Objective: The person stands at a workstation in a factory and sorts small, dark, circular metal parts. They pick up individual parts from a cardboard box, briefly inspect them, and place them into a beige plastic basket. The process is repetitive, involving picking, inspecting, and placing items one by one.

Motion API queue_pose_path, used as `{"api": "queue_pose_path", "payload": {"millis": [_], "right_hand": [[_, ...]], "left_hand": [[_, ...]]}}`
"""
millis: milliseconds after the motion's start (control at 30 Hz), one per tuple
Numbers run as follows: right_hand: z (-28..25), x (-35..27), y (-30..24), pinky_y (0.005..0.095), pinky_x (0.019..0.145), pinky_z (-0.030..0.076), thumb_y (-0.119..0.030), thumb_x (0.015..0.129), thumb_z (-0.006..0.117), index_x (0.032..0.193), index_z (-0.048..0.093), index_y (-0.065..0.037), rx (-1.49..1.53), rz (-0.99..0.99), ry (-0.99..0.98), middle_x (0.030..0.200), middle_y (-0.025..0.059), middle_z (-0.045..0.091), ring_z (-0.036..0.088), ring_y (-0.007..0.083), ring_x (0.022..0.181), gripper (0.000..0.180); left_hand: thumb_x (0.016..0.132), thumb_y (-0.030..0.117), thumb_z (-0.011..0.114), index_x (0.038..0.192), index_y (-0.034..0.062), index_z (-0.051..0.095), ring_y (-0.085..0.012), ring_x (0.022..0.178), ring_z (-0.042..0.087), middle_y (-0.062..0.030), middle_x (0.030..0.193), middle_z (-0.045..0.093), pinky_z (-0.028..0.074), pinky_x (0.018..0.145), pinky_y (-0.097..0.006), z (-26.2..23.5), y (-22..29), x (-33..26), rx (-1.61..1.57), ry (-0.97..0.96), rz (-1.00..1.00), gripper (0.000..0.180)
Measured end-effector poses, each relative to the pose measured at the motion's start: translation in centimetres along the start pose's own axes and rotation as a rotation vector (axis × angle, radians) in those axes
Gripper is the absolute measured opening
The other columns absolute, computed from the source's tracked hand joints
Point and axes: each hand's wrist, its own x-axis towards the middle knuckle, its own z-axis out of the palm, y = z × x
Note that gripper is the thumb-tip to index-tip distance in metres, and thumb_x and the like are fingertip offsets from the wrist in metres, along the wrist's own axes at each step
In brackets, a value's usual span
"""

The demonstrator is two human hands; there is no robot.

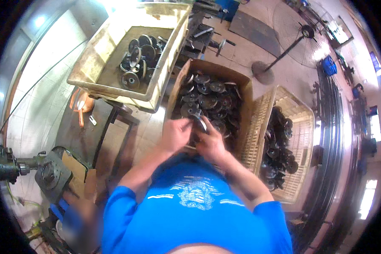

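Head view: left grip point(178, 134) and right grip point(211, 140) narrow on metal disc point(199, 124).

Under the right hand point(212, 142), a brown cardboard box point(224, 69) carried heaped dark round metal parts point(208, 101); rightward of that hand a cream slatted plastic crate point(301, 157), ahead-left a yellowed plastic crate point(93, 55), carried more.

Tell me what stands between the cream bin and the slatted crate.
A cardboard box of metal parts stands between the cream bin and slatted crate, seen in the head view.
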Motion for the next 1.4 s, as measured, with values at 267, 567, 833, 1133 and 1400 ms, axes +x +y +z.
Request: {"api": "queue_pose_path", "payload": {"millis": [267, 567, 833, 1133, 1400], "right_hand": [[0.8, 0.3, -1.5, 0.0426, 0.077, 0.05, -0.007, 0.054, 0.061, 0.086, 0.063, 0.0, 0.001, 0.07, -0.027, 0.12, 0.0371, 0.041, 0.058, 0.0444, 0.089, 0.032], [-3.5, 6.1, -1.9, 0.0356, 0.086, 0.047, -0.01, 0.06, 0.054, 0.108, 0.056, 0.004, -0.049, 0.167, 0.014, 0.123, 0.0256, 0.046, 0.057, 0.0368, 0.1, 0.049], [-4.4, 24.6, -7.2, 0.0332, 0.076, 0.049, -0.011, 0.064, 0.059, 0.095, 0.064, 0.0, 0.121, 0.02, 0.035, 0.1, 0.0171, 0.061, 0.062, 0.0258, 0.085, 0.033], [8.9, 34.0, -7.6, 0.0362, 0.065, 0.052, -0.022, 0.063, 0.063, 0.075, 0.069, -0.008, -0.325, 0.232, -0.472, 0.079, 0.0107, 0.066, 0.063, 0.0255, 0.075, 0.02], [-8.4, 22.0, -3.9, 0.0352, 0.075, 0.049, -0.015, 0.058, 0.064, 0.089, 0.066, -0.001, 0.174, -0.224, 0.041, 0.108, 0.0206, 0.058, 0.061, 0.0309, 0.083, 0.035]], "left_hand": [[0.072, 0.005, 0.06, 0.063, 0.0014, 0.049, -0.0345, 0.053, 0.055, -0.0161, 0.057, 0.052, 0.039, 0.045, -0.042, 0.0, -0.8, -0.9, 0.343, 0.005, 0.193, 0.015], [0.079, 0.01, 0.058, 0.079, 0.0015, 0.063, -0.0347, 0.058, 0.059, -0.0197, 0.064, 0.057, 0.042, 0.05, -0.041, -1.4, 0.4, -2.0, 0.021, 0.154, -0.038, 0.01], [0.083, 0.015, 0.058, 0.083, -0.0012, 0.062, -0.0158, 0.05, 0.054, -0.0104, 0.058, 0.057, 0.042, 0.047, -0.03, -4.1, -3.5, -4.9, -0.209, 0.078, -0.371, 0.017], [0.087, 0.012, 0.051, 0.102, -0.0011, 0.059, -0.0079, 0.044, 0.043, 0.0, 0.057, 0.043, 0.036, 0.038, -0.022, -7.9, -4.9, -8.0, -0.478, 0.282, -0.621, 0.021], [0.087, 0.01, 0.051, 0.11, -0.0022, 0.054, -0.0102, 0.043, 0.046, -0.0019, 0.061, 0.047, 0.042, 0.038, -0.025, -3.2, -4.2, -4.3, -0.568, -0.087, -0.6, 0.026]]}}
